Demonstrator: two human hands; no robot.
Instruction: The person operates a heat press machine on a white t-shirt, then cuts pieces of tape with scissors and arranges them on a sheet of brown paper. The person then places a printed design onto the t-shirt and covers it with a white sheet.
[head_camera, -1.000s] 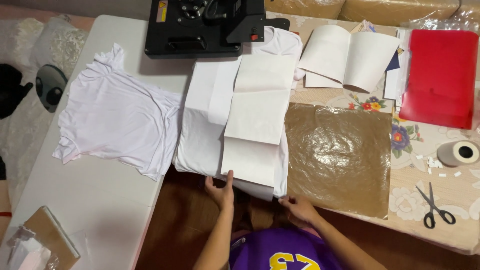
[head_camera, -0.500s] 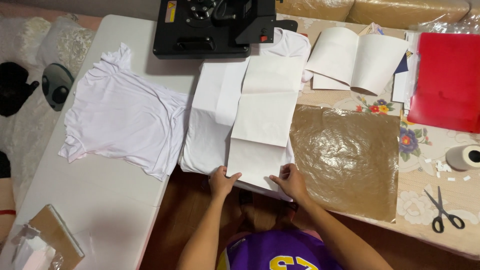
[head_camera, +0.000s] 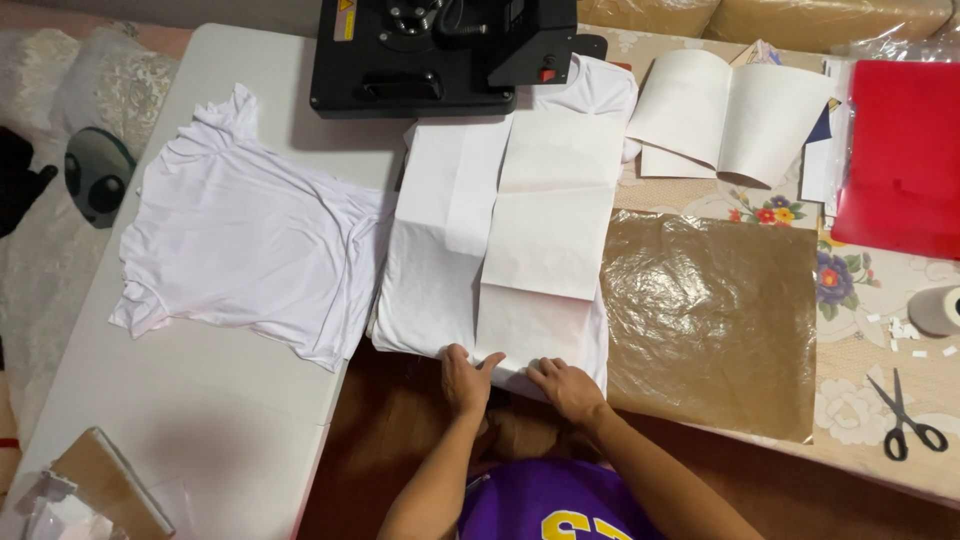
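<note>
Head cam: white table (head_camera: 200, 420), floral cloth (head_camera: 850, 300).

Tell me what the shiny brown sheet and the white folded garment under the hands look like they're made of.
The shiny brown square sheet looks like a glossy coated or plastic film: it wrinkles and reflects light. The white folded garment looks like soft matte knit fabric, probably cotton, judging by its limp creases.

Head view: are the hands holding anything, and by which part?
Both hands rest on the near edge of the white sheet lying on the folded shirt: left hand and right hand side by side. Whether the fingers grip or only press cannot be told.
</note>
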